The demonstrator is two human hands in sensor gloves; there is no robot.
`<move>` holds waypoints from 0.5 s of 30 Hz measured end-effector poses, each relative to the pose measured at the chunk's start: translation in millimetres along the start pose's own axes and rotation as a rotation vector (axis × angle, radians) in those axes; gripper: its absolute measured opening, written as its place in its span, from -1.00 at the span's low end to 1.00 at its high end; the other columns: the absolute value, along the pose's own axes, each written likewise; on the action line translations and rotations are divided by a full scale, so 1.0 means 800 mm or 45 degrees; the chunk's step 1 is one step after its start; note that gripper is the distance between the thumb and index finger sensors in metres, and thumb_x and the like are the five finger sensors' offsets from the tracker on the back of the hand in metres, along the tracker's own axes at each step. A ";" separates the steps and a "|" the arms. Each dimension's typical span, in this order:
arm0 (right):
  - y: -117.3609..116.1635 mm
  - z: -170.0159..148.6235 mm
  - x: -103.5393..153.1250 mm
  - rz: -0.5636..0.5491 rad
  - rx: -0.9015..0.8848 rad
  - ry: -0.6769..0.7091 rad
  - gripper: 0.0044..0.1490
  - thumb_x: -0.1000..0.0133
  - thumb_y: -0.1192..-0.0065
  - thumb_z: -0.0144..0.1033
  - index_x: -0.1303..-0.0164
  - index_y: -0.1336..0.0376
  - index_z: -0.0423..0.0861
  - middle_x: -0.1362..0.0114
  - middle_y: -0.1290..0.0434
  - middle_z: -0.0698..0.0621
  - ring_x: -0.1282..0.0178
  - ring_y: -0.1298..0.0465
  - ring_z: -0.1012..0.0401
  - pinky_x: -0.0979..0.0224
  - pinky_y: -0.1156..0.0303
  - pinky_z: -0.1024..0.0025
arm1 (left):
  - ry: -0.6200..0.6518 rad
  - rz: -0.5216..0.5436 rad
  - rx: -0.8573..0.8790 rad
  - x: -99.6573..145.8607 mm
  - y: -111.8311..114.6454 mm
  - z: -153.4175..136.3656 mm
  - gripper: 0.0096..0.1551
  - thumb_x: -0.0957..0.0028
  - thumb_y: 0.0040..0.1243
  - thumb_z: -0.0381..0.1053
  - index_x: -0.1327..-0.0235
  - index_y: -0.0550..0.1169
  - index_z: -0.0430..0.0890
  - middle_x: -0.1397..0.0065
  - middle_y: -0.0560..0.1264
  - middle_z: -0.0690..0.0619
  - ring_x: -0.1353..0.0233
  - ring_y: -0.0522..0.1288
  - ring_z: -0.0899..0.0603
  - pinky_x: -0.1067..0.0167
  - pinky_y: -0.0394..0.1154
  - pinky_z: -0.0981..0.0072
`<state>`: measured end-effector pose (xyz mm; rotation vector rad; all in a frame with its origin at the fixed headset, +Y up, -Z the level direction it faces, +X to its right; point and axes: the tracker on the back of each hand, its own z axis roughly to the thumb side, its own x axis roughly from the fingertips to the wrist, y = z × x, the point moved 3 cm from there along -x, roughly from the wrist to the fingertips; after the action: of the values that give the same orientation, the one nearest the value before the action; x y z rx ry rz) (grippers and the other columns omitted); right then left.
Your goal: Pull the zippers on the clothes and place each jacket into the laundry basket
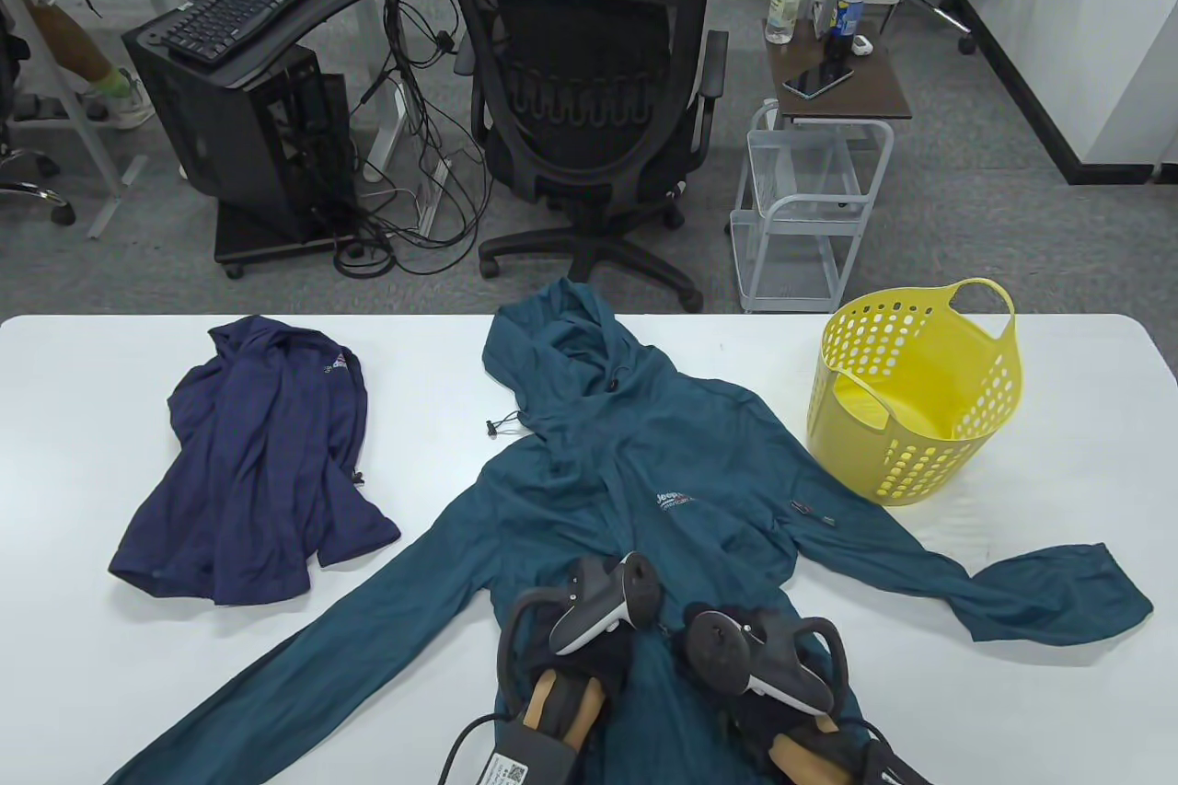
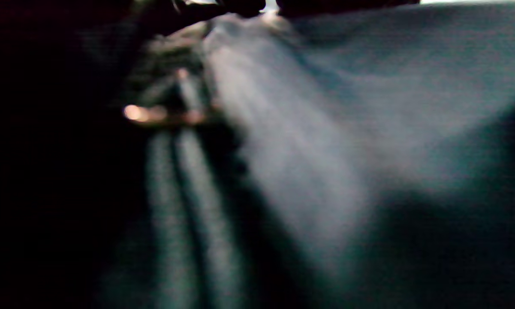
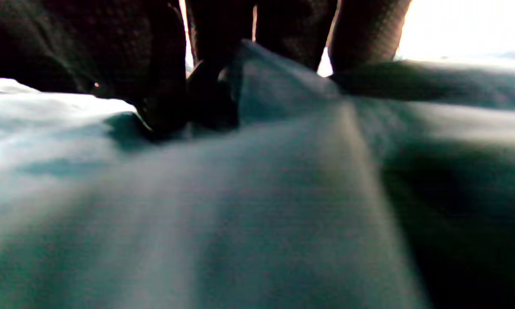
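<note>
Table view gives me the teal hooded zip jacket [image 1: 644, 463] spread flat on the white counter [image 1: 1058, 711], sleeves out to both sides, hood toward the far edge. My left hand [image 1: 598, 629] and my right hand [image 1: 755, 647] sit side by side on its lower front, near the counter's near edge. Right wrist view shows my right hand's gloved fingers [image 3: 210, 98] pinching up a ridge of teal fabric. Left wrist view is dark and blurred; I cannot tell what my left hand has hold of. A crumpled navy blue jacket [image 1: 258, 463] lies on the counter's left. The yellow perforated plastic laundry basket [image 1: 920, 389] stands upright at the right, just beside the teal jacket's shoulder.
</note>
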<state>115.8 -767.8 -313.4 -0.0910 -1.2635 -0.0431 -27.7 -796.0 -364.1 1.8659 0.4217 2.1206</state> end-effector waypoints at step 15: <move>0.019 0.028 0.029 -0.027 0.163 0.116 -0.52 -0.03 -0.37 0.01 -0.14 -0.53 0.21 -0.59 -0.47 0.18 -0.64 -0.33 -0.05 -0.55 -0.21 -0.21 | -0.116 -0.016 -0.036 -0.007 0.000 -0.011 -0.36 0.02 -0.04 0.07 -0.27 0.15 0.62 -0.65 0.05 0.40 -0.67 0.05 0.00 -0.50 0.11 -0.18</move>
<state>102.5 -750.4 -285.2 0.0348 -1.1733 0.0156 -35.4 -798.3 -370.6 1.9298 0.3795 2.0142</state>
